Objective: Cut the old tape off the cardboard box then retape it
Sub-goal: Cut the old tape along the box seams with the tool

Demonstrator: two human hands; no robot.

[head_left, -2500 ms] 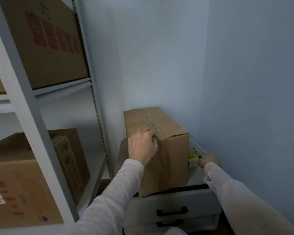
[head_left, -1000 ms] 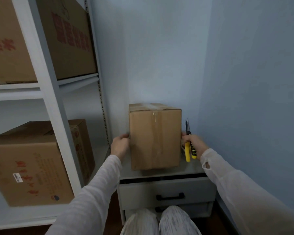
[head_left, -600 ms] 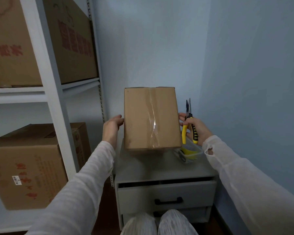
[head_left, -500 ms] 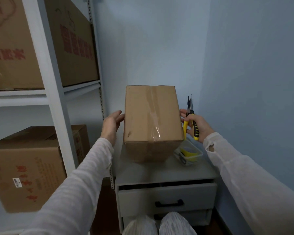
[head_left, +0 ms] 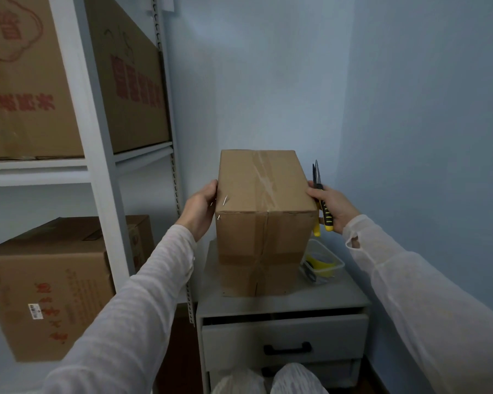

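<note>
Pale blue walls crowd a small grey worktop (head_left: 339,297) where the cardboard box (head_left: 256,228) seems to stand, old tape (head_left: 264,180) running along its top seam and down the near face. The left hand (head_left: 198,207) presses open-palmed on the box's left side. The right hand (head_left: 335,207) steadies the right side while its fingers are wrapped round yellow-handled cutters (head_left: 317,174), blades pointing up. That double duty looks like the main risk: a squeeze-only hold could let the box slide or tip. The blades could also nick the cardboard or a finger. A clear tub (head_left: 329,263) sits just right of the box – a shove could knock it off.
</note>
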